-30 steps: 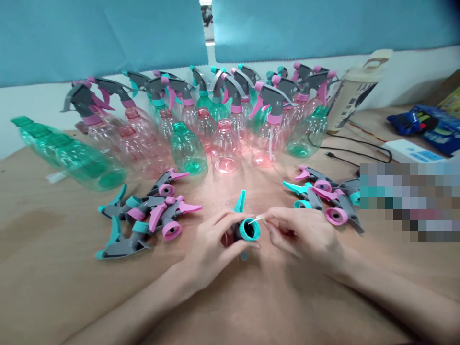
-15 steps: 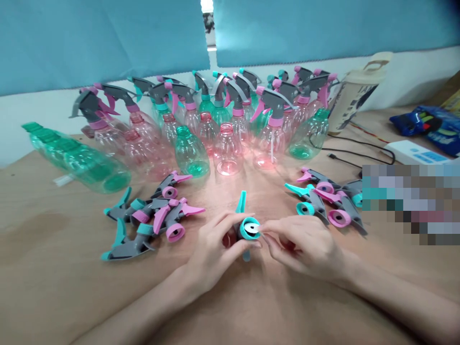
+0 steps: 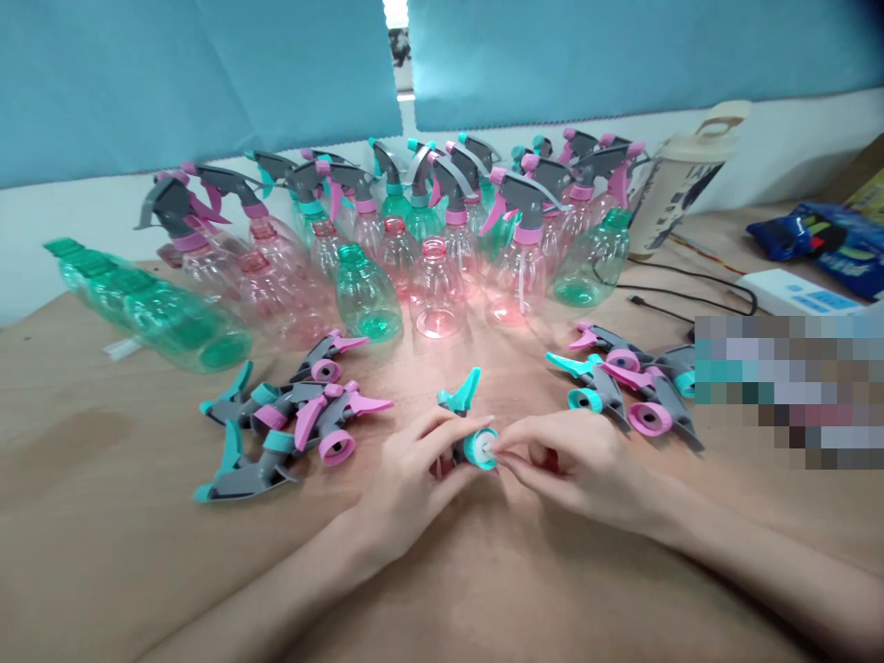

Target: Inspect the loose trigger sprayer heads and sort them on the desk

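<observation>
Right-hand fingertips on the white disc (image 3: 484,444) in the teal collar (image 3: 471,448)
The right hand (image 3: 587,460) brings thumb and forefinger together at the disc, pinching or pushing, cannot tell which; the left hand (image 3: 411,470) grasps the spray head (image 3: 458,450) behind that collar. Keeping it steady and pressing evenly around the disc's edge should seat it flat; a one-sided push could tilt it. Loose spray heads (image 3: 252,471) lie outside both hands on the bench (image 3: 456,599), bottles (image 3: 436,296) beyond

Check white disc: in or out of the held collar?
In: white disc lies within the turquoise collar, right hand at it. Fully seated: cannot tell.
</observation>
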Available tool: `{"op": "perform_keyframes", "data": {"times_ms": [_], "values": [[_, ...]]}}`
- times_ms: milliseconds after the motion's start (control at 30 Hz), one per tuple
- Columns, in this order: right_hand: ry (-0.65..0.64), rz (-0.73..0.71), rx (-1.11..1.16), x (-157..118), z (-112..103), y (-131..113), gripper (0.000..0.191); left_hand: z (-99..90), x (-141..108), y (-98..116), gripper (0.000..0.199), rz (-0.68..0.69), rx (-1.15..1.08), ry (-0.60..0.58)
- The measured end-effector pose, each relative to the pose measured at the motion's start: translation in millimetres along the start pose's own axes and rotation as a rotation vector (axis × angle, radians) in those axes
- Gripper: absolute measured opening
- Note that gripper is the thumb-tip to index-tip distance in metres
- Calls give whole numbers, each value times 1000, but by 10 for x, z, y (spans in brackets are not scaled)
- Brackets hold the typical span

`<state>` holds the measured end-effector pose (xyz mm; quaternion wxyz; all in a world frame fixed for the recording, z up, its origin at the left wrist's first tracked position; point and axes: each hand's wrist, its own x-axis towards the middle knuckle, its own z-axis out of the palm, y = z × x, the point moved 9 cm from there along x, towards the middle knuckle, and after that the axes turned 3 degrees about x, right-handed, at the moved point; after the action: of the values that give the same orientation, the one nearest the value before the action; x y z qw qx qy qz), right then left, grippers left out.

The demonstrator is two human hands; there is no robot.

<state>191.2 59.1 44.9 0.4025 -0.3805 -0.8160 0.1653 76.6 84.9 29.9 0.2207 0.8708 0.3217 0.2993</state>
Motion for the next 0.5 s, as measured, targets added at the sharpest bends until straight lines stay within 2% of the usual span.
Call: {"op": "perform_keyframes", "data": {"times_ms": [133,333,500], "values": [[-61,57,-12,9,53,78,13,13,-10,-30,34,39,72,-9],[-13,14,-113,-1,10,57,13,21,-11,-53,42,39,88,-14],[-40,41,-114,-13,51,96,14,12,-9,-34,42,60,111,11]]}}
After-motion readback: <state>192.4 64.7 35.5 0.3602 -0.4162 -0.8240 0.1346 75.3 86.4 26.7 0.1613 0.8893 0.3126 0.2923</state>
